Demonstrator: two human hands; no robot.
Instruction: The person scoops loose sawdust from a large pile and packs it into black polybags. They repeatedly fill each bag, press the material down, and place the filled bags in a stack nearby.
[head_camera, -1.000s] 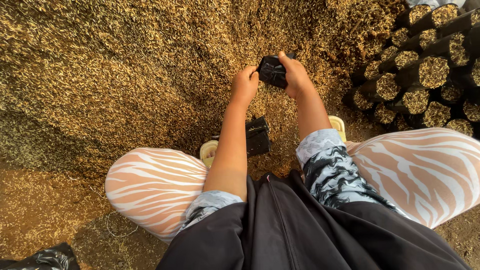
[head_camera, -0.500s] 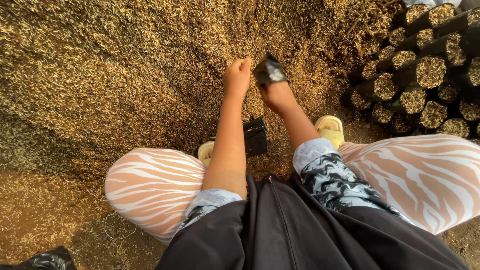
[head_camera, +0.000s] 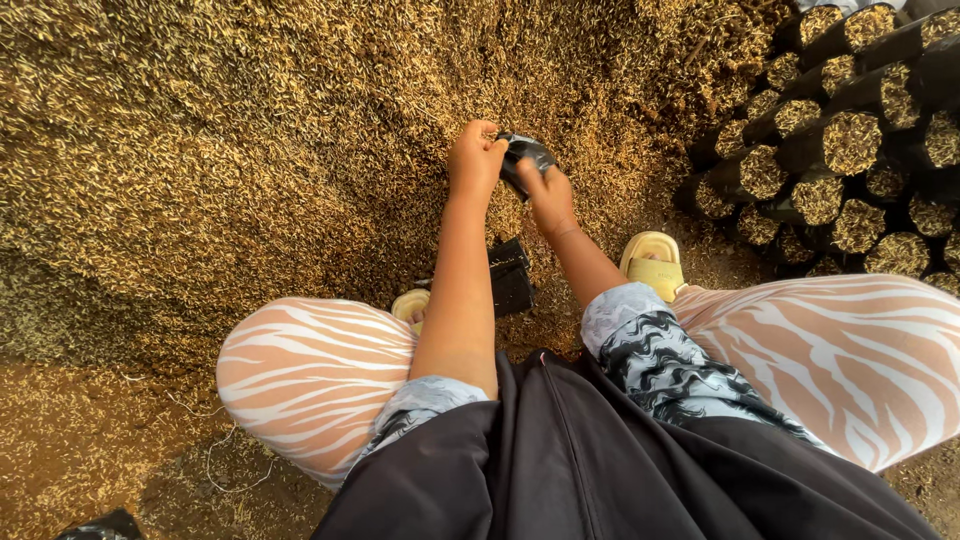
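Gripping small black bag (head_camera: 524, 158) | left hand (head_camera: 476, 158), right hand (head_camera: 549, 198) fingers clamped on it | over husk pile (head_camera: 250, 150)

the husk heap (head_camera: 250, 150) is golden yellow with darker brown patches, and the ground (head_camera: 80, 450) at the lower left is more orange-brown. the small bag (head_camera: 525, 155) between the hands is black and a little shiny. the stacked bags (head_camera: 850, 140) at the right are black with yellow husk at their open ends. the trousers (head_camera: 310, 370) are peach with white zebra stripes. the sleeves (head_camera: 650, 350) are grey-white with a black marble pattern. the apron (head_camera: 600, 460) is plain black, the sandals (head_camera: 655, 260) pale yellow.
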